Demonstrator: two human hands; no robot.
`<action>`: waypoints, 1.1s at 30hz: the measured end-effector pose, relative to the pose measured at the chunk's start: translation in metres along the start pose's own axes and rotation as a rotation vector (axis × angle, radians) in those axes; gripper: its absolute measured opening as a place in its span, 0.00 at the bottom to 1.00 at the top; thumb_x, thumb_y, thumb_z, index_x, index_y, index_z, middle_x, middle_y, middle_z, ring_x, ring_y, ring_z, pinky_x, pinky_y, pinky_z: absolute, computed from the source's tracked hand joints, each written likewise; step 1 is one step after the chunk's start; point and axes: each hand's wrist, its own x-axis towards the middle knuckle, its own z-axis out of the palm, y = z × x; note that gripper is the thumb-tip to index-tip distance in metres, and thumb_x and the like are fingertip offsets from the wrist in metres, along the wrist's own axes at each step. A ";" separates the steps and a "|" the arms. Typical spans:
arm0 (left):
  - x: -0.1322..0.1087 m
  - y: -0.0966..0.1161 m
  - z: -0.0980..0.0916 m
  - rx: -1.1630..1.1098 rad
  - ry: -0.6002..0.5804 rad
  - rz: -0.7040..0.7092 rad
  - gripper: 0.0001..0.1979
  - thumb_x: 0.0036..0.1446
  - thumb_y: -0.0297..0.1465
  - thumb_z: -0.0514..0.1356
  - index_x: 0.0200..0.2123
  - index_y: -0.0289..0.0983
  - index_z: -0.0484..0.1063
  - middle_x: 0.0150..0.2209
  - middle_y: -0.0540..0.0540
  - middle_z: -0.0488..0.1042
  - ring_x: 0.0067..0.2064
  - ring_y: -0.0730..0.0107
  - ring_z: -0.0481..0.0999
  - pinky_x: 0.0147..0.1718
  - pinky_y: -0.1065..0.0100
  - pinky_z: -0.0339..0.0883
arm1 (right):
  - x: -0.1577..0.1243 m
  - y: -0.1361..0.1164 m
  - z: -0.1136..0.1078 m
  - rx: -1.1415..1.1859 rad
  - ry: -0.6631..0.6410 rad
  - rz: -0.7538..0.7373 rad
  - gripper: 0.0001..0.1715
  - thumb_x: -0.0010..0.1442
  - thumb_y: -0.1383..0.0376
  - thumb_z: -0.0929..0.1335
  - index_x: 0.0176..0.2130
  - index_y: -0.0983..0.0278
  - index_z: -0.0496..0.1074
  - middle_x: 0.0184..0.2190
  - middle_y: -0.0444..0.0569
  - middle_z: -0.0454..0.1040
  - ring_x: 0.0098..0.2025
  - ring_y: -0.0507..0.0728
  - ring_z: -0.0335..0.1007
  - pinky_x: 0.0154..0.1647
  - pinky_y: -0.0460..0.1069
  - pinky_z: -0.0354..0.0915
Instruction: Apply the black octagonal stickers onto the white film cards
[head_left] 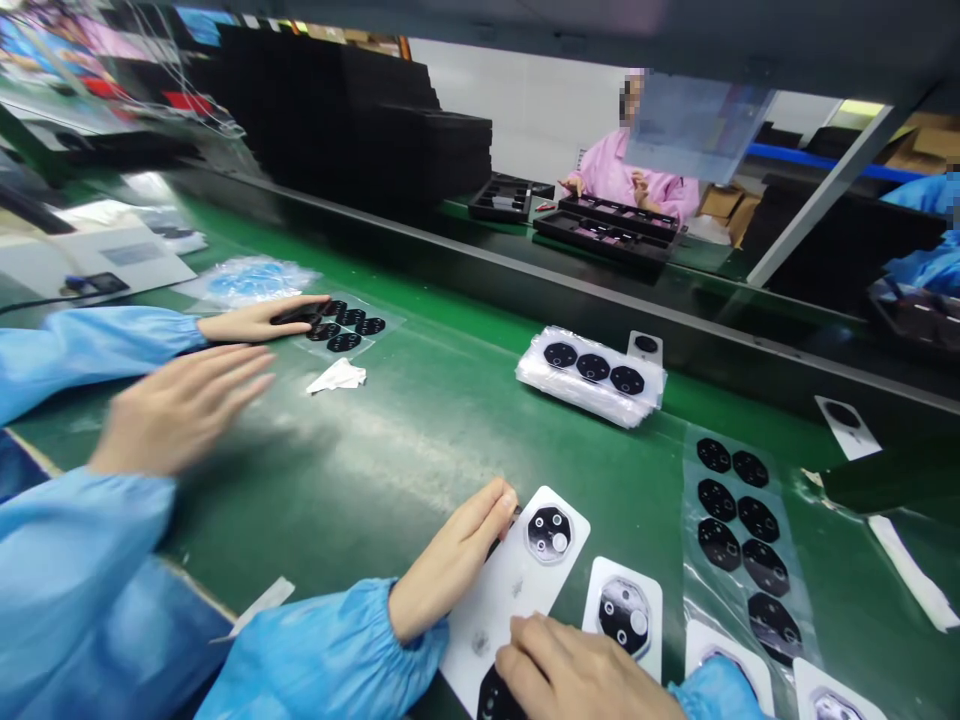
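Observation:
A white phone back cover [480, 620] with an octagonal camera area [549, 533] at its upper end lies tilted before me. My left hand [454, 555] grips its left edge, fingers pressed together; a bit of something dark shows by the fingertips. Over the cover's lower end, my right hand [577, 665] has bent fingers on a black octagonal piece [495, 697], mostly hidden. Right of it lies another white phone back cover [652, 645], partly covered by my right hand. A clear sheet with several black octagonal pieces [757, 518] lies farther right.
At left, a co-worker's blurred hand [180, 410] hovers over the green table [390, 440]; their other hand [259, 320] touches black pieces on a sheet [345, 342]. A wrapped stack [589, 385] sits toward the back ledge. White paper scrap [337, 376] lies mid-table. A person in pink [600, 165] sits beyond.

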 end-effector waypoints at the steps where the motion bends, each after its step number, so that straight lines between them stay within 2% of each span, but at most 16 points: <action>1: 0.000 0.000 0.000 0.010 0.001 0.004 0.18 0.65 0.39 0.41 0.24 0.40 0.55 0.24 0.53 0.58 0.26 0.72 0.61 0.27 0.70 0.62 | 0.001 0.000 -0.001 -0.001 -0.001 -0.002 0.04 0.63 0.67 0.62 0.40 0.64 0.62 0.33 0.46 0.72 0.27 0.53 0.71 0.15 0.47 0.58; 4: 0.002 0.001 -0.003 0.047 -0.014 0.033 0.16 0.65 0.38 0.43 0.26 0.39 0.59 0.24 0.53 0.60 0.27 0.72 0.63 0.27 0.70 0.63 | 0.003 -0.002 -0.002 -0.007 0.004 0.004 0.04 0.63 0.65 0.62 0.39 0.64 0.62 0.32 0.45 0.71 0.26 0.53 0.70 0.15 0.47 0.58; 6: 0.008 0.002 -0.007 0.081 -0.024 0.075 0.14 0.64 0.37 0.45 0.28 0.39 0.61 0.26 0.52 0.64 0.28 0.72 0.66 0.29 0.70 0.65 | 0.004 -0.003 -0.004 -0.009 0.005 0.009 0.08 0.62 0.60 0.63 0.38 0.63 0.61 0.31 0.45 0.71 0.26 0.53 0.70 0.14 0.47 0.58; 10: 0.036 0.005 -0.012 0.186 0.003 0.170 0.05 0.61 0.31 0.50 0.34 0.38 0.64 0.30 0.51 0.69 0.32 0.71 0.70 0.34 0.69 0.65 | 0.006 -0.004 -0.007 -0.009 -0.039 0.007 0.18 0.59 0.51 0.66 0.38 0.63 0.61 0.31 0.45 0.71 0.27 0.54 0.71 0.15 0.48 0.59; 12: 0.053 0.004 -0.009 0.262 0.020 0.203 0.03 0.59 0.28 0.53 0.34 0.38 0.65 0.29 0.52 0.69 0.31 0.70 0.69 0.33 0.68 0.64 | 0.006 -0.003 -0.008 -0.010 -0.056 0.009 0.19 0.58 0.52 0.66 0.38 0.63 0.61 0.32 0.45 0.72 0.28 0.54 0.71 0.16 0.48 0.59; 15: 0.074 0.000 -0.002 0.393 0.031 0.265 0.05 0.57 0.25 0.56 0.29 0.37 0.67 0.30 0.50 0.70 0.36 0.66 0.68 0.37 0.66 0.63 | 0.003 -0.002 -0.004 -0.003 -0.086 0.004 0.15 0.60 0.56 0.66 0.39 0.63 0.60 0.34 0.46 0.71 0.28 0.54 0.71 0.16 0.48 0.59; 19: 0.081 -0.003 0.002 0.534 0.004 0.331 0.09 0.58 0.22 0.54 0.28 0.35 0.70 0.32 0.45 0.71 0.39 0.62 0.68 0.40 0.63 0.63 | 0.001 -0.001 -0.001 -0.008 -0.084 -0.005 0.11 0.62 0.59 0.65 0.40 0.63 0.60 0.34 0.46 0.71 0.28 0.53 0.70 0.15 0.48 0.58; 21: 0.076 -0.003 -0.001 0.581 -0.015 0.344 0.10 0.59 0.23 0.53 0.29 0.35 0.72 0.32 0.44 0.72 0.38 0.61 0.68 0.40 0.62 0.63 | 0.002 -0.001 -0.003 -0.006 -0.062 -0.003 0.14 0.62 0.54 0.63 0.39 0.63 0.60 0.33 0.46 0.71 0.27 0.54 0.70 0.14 0.48 0.57; 23: 0.065 -0.001 -0.006 0.607 -0.025 0.354 0.08 0.60 0.26 0.53 0.36 0.35 0.73 0.35 0.44 0.74 0.39 0.61 0.69 0.41 0.60 0.63 | 0.004 -0.002 -0.005 -0.003 -0.039 0.005 0.18 0.61 0.50 0.62 0.38 0.63 0.61 0.32 0.47 0.72 0.26 0.54 0.70 0.14 0.48 0.57; 24: 0.057 0.000 -0.009 0.613 -0.025 0.357 0.10 0.61 0.27 0.53 0.43 0.36 0.71 0.37 0.44 0.74 0.40 0.61 0.70 0.42 0.59 0.63 | 0.004 -0.002 -0.006 -0.001 -0.032 0.006 0.18 0.61 0.50 0.62 0.38 0.63 0.61 0.32 0.46 0.72 0.26 0.54 0.70 0.14 0.48 0.57; 26: 0.038 0.000 -0.014 0.612 -0.010 0.355 0.18 0.61 0.26 0.52 0.55 0.38 0.61 0.42 0.44 0.74 0.42 0.61 0.70 0.44 0.58 0.63 | 0.004 -0.003 -0.004 -0.004 -0.026 0.003 0.16 0.62 0.52 0.62 0.38 0.63 0.62 0.33 0.46 0.72 0.26 0.54 0.70 0.14 0.48 0.57; 27: 0.027 -0.002 -0.015 0.609 0.000 0.351 0.20 0.62 0.25 0.51 0.58 0.38 0.58 0.44 0.44 0.74 0.44 0.61 0.70 0.45 0.58 0.64 | 0.003 -0.003 -0.001 -0.005 -0.026 0.006 0.15 0.63 0.53 0.62 0.38 0.62 0.62 0.33 0.46 0.73 0.27 0.54 0.70 0.14 0.48 0.57; 30: -0.006 -0.011 -0.016 0.570 -0.020 0.347 0.17 0.62 0.27 0.51 0.54 0.40 0.61 0.50 0.43 0.71 0.51 0.60 0.68 0.49 0.57 0.62 | -0.001 -0.005 0.006 0.041 -0.007 0.065 0.17 0.62 0.51 0.61 0.39 0.61 0.63 0.34 0.46 0.73 0.28 0.55 0.71 0.16 0.48 0.60; 33: -0.034 -0.021 -0.016 0.552 -0.075 0.389 0.20 0.60 0.29 0.54 0.56 0.40 0.60 0.56 0.42 0.67 0.60 0.57 0.61 0.54 0.56 0.59 | -0.003 -0.003 -0.002 0.220 -0.009 0.126 0.22 0.60 0.47 0.61 0.41 0.61 0.64 0.37 0.47 0.73 0.32 0.56 0.72 0.26 0.47 0.67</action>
